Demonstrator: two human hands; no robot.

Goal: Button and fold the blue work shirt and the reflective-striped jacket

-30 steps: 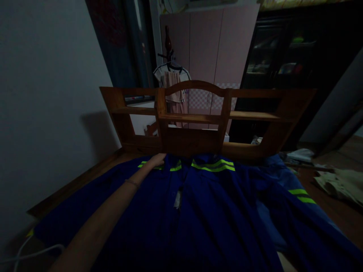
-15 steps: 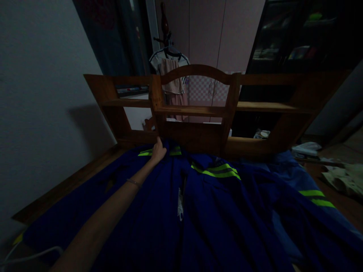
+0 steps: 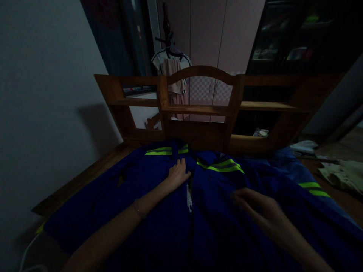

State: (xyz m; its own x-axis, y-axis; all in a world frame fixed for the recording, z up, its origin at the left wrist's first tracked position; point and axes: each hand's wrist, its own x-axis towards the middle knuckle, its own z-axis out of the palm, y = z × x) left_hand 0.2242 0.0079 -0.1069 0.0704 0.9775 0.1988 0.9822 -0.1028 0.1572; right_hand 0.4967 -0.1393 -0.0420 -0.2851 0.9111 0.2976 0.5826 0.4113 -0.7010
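1 dark-blue jacket (image 3: 218,219) took centre stage, spread front-up with lime reflective bands (image 3: 224,165) showing, its top end near the wooden headboard (image 3: 198,132), its sleeves (image 3: 93,192) flung wide! The left hand (image 3: 178,175) reached in, fingers down on the cloth beside the front opening (image 3: 192,226); whether that grip pinched any fabric, nobody could tell. Across the opening, the right hand (image 3: 261,206) was a blur, fingers loosely curled, its grip and contact equally unreadable. Good handling, I judged, meant light fingertips and 2 front edges kept level; a hard tug would likely have bunched the cloth.
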